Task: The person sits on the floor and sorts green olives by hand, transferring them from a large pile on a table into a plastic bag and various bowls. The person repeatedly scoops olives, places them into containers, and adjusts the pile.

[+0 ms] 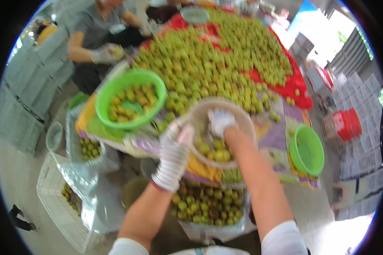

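Note:
A pale, translucent plastic basin is before me at the near edge of a cloth-covered table, with several round yellow-green fruits in its bottom. My left hand, in a white striped knit glove, grips the basin's left rim. Inside the basin is my right hand, also gloved, near the far wall; blur hides whether its fingers hold a fruit. A wide layer of the same fruits covers the table beyond. Below the table edge, close to my body, is a lined crate full of darker fruits.
A green basin with fruits stands left; another green basin is at the right edge. White crate and plastic liner sit on the floor. Across the left corner, a person's gloved hand holds a fruit. Stacked crates line the right.

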The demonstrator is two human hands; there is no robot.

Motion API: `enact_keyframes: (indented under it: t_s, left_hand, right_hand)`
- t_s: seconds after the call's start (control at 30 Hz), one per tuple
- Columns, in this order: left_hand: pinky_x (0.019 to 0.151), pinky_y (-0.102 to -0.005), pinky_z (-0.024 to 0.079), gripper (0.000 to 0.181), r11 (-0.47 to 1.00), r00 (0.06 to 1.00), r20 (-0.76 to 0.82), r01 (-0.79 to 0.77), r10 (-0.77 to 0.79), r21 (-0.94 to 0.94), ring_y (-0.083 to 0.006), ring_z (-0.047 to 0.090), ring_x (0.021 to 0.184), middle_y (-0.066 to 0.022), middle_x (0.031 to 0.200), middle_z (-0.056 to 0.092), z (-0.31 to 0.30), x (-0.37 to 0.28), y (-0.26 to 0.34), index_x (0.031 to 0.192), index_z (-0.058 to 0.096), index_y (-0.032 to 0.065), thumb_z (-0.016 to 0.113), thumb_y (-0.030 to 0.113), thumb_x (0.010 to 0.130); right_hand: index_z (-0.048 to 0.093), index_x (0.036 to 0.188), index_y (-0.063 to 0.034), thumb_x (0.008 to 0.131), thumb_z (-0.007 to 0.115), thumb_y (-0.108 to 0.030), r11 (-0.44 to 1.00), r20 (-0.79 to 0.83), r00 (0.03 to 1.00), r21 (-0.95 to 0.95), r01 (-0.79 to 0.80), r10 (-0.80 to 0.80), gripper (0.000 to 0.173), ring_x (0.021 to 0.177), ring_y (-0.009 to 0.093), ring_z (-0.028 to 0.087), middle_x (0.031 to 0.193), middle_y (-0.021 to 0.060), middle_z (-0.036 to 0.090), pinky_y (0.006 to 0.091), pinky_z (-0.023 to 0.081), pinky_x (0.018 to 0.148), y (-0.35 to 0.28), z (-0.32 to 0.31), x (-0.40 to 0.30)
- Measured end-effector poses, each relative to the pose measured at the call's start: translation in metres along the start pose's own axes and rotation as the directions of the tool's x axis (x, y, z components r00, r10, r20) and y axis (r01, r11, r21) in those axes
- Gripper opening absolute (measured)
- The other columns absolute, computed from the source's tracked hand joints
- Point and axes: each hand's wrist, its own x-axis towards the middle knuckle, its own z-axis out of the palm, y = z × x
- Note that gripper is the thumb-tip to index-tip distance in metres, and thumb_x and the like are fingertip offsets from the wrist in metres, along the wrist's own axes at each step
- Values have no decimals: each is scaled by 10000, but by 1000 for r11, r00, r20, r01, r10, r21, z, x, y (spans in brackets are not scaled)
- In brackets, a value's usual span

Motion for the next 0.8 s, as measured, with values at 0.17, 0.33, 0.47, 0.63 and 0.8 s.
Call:
enact_keyframes:
  t_s: [0.17,0.33,0.47,0.63,0.8]
  left_hand:
    - [851,-258,514,317,989,998,6,56,-57,136,-154,630,986,-92,1130,640,2,8,6,1251,558,-19,566,81,951]
    - [1014,-410,439,704,491,836,404,-546,371,679,-349,494,1235,-251,1351,459,-9,-3,13,1395,381,-45,704,135,795]
    - [963,-424,473,621,422,641,741,-739,201,524,-365,561,1141,-209,1223,560,8,-32,24,1328,449,-1,706,127,777]
    - [903,-427,482,571,554,521,853,-718,26,421,-368,587,1055,-176,1195,578,13,-86,1,1324,468,80,694,191,812]
    - [1010,-437,411,617,720,474,868,-550,-148,423,-381,514,1177,-185,1303,513,-16,-138,-33,1374,433,80,678,172,816]
  right_hand:
    - [537,1296,-96,876,600,-234,931,338,937,305,-200,90,447,1082,308,624,1224,180,613,429,508,903,-20,-61,-14]
    - [496,1354,-111,891,661,-274,265,257,966,930,-256,29,518,984,165,629,1162,106,625,300,539,808,-27,-87,-68]
    - [481,1349,-35,908,662,-299,-109,222,972,967,-230,-82,544,1122,161,555,1269,67,562,298,480,943,-39,-98,-143]
    - [547,1263,-41,916,652,-357,-112,182,967,973,-204,-178,481,1125,176,553,1188,61,604,323,453,974,-36,-72,-225]
    - [564,1242,-49,917,654,-297,-276,408,894,851,-446,-186,419,874,146,635,1086,50,639,263,537,630,-65,-50,-282]
